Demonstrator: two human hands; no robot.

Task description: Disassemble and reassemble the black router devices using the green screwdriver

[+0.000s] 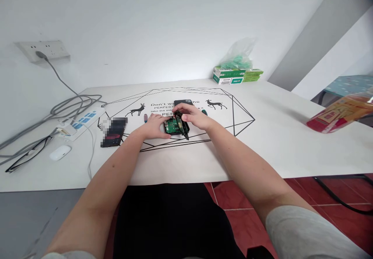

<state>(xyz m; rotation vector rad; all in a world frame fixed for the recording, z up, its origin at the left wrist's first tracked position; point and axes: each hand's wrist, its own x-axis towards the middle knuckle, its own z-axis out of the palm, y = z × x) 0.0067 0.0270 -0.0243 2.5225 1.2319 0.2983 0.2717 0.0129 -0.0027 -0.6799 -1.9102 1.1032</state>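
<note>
A green circuit board (pixel 171 125) lies in a shallow black case (pixel 172 134) at the middle of the table. My left hand (pixel 154 126) grips the left side of this case, fingers at the far edge and thumb at the near one. Above the board's right part, my right hand (pixel 194 116) pinches a slim black plastic part (pixel 182 126), tilted with one end pointing down toward me. Behind the right hand is a black flat object (pixel 183 102), partly covered by it. A small blue-and-red handle (pixel 145 118) is beside my left fingers; a green handle (pixel 204 112) shows beyond my right hand.
Leftward lie a dark phone-like slab (pixel 118 131), a power strip (pixel 83 123) with grey cables, glasses (pixel 27 156) and a white case (pixel 60 153). Green-and-white boxes (pixel 229 74) with a plastic bag stand at the back. A red-yellow package (pixel 335 115) is far right.
</note>
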